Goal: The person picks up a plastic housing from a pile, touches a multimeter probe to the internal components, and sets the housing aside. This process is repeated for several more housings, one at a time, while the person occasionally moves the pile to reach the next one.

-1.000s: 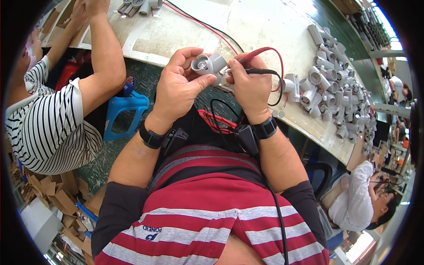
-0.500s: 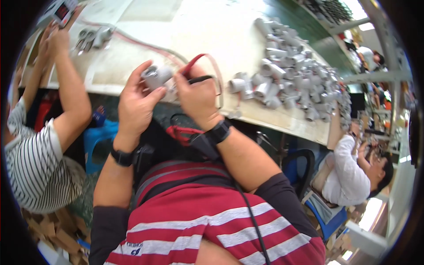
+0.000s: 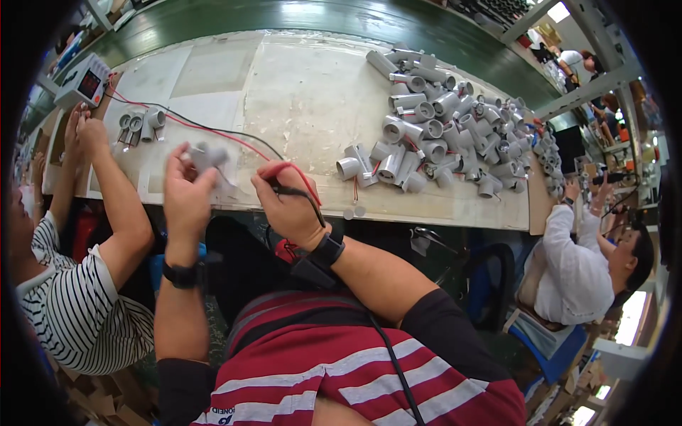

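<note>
A grey tube-shaped plastic fitting [image 3: 207,155] is in my left hand [image 3: 186,202], held by thumb and fingers above the table's near edge; motion blurs it. Thin wires seem to hang from its side. To the right of it, apart from the fitting, my right hand [image 3: 288,209] is closed on a red test lead [image 3: 304,179] and a black test lead [image 3: 302,192]. Their tips are hard to make out. Both cables run across the table to a white box with a dark display [image 3: 87,82] at the far left.
A big heap of grey tube fittings [image 3: 433,128] with short wires covers the table's right part. Several more fittings [image 3: 153,121] stand at the left. A co-worker in stripes [image 3: 85,298] reaches to the box; another in white [image 3: 579,266] sits at the right. A green belt [image 3: 298,18] runs behind.
My left hand has moved left with the fitting, away from my right hand. The leads stay in my right hand. The view has tilted, showing more of the table's far side.
</note>
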Demonstrator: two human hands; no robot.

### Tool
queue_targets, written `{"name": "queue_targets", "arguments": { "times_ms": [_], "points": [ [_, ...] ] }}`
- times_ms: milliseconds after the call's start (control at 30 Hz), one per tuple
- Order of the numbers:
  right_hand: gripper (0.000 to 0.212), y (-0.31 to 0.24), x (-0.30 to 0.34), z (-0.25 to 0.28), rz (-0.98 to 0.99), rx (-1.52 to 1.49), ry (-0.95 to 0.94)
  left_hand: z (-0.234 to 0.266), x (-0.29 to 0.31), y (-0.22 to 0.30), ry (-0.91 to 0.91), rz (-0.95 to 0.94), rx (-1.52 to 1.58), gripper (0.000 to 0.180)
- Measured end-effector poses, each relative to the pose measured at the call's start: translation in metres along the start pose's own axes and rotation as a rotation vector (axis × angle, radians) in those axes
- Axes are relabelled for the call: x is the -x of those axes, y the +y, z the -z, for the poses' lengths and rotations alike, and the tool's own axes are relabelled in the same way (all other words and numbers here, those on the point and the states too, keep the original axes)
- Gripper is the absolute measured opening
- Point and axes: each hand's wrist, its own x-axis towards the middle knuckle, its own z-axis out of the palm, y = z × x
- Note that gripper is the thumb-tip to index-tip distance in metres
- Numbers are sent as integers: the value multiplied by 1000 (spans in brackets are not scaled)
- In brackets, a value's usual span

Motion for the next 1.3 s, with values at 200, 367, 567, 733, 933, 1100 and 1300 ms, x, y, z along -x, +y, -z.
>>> {"name": "queue_targets", "arguments": {
  "times_ms": [200, 367, 567, 733, 933, 1100, 1300],
  "points": [
    [11, 6, 5, 1, -112, -215, 22, 32, -97, 13, 217, -529, -1194, 52],
    [8, -6, -6, 25, 122, -32, -20, -139, -143, 95, -646, -831, -939, 42],
    [8, -2, -6, 38, 95, -62, -95, -293, -199, 85, -1001, -955, -979, 47],
    [9, 0, -10, 40, 4, -50, -133, -306, -197, 90, -897, -646, -1097, 44],
    [8, -3, -5, 39, -31, 13, -112, -165, -168, 98, -621, -639, -975, 43],
    [7, -5, -6, 46, -400, -176, -126, -36, -63, 87, -541, -265, -738, 48],
    [15, -14, -19, 37, -464, -334, -39, 13, 24, 52, -508, -143, -454, 49]
  ]
}}
